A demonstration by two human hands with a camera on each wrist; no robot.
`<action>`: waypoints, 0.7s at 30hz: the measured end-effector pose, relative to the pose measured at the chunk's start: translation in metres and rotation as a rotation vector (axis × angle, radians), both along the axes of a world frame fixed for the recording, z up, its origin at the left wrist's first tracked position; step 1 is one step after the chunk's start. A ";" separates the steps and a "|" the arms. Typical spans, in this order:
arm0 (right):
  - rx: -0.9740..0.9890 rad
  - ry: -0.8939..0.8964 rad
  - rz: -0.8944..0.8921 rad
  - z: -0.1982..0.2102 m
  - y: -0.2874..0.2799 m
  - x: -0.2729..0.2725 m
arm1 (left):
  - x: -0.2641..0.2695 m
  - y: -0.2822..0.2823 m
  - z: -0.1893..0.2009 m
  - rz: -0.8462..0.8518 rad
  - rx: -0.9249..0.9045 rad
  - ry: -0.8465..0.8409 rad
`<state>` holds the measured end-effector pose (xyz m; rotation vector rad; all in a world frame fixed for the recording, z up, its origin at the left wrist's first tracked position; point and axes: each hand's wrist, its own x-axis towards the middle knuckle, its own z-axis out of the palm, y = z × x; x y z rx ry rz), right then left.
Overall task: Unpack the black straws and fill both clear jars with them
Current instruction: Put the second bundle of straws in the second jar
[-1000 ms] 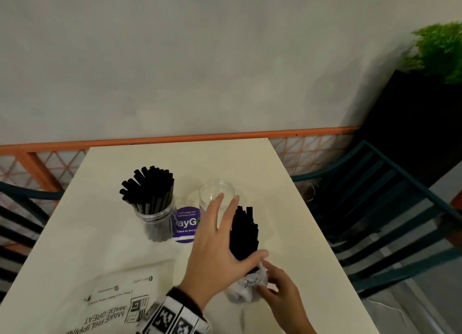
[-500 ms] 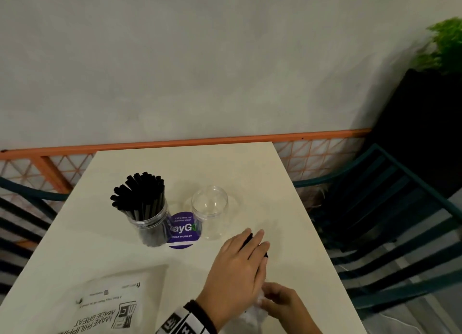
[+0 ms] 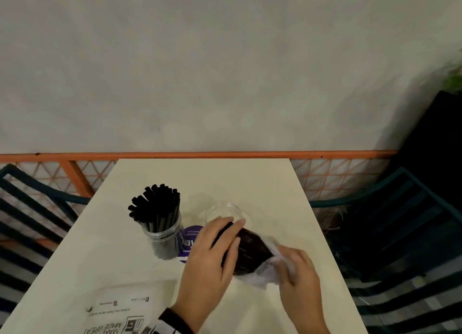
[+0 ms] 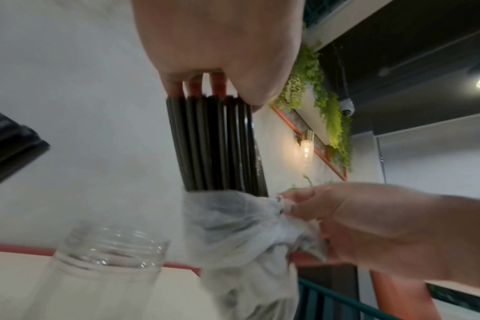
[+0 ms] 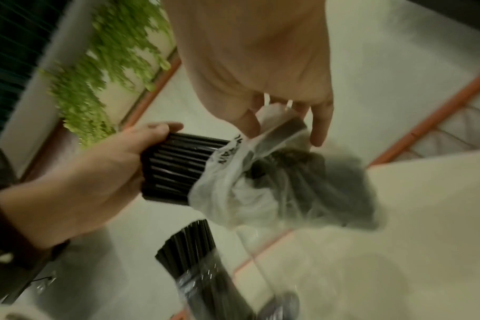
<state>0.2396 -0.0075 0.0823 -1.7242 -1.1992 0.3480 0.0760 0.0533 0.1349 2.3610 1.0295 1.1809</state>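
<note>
My left hand (image 3: 215, 251) grips a bundle of black straws (image 3: 251, 251) around its upper part; the bundle leans with its top toward the empty clear jar (image 3: 223, 212). Its lower end sits in a crumpled clear plastic bag (image 3: 268, 268), which my right hand (image 3: 296, 268) pinches. The left wrist view shows the straws (image 4: 217, 143) coming out of the bag (image 4: 233, 227) just above the empty jar (image 4: 110, 259). The other jar (image 3: 162, 236), to the left, is packed with black straws (image 3: 156, 206).
A purple round label (image 3: 187, 241) lies between the jars. A white printed mailer bag (image 3: 117, 306) lies at the near left of the cream table (image 3: 237, 181). Dark green slatted chairs (image 3: 400, 233) flank the table; an orange rail (image 3: 200, 155) and grey wall stand behind it.
The straw bundle has risen from low near the table edge and now tilts toward the empty jar. My right hand has moved right, drawing the bag down off the straws.
</note>
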 end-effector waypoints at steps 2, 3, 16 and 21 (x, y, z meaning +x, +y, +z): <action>0.056 -0.116 -0.065 0.022 0.018 0.005 | 0.000 0.015 0.002 0.009 -0.102 -0.067; 0.104 -0.170 -0.080 0.029 0.028 0.007 | 0.001 0.022 0.002 0.009 -0.162 -0.082; 0.355 -0.717 0.055 0.037 0.129 0.031 | 0.035 0.090 -0.064 0.180 -0.477 0.160; 0.366 -0.821 0.164 0.035 0.137 0.033 | 0.038 0.088 -0.082 0.245 -0.462 0.170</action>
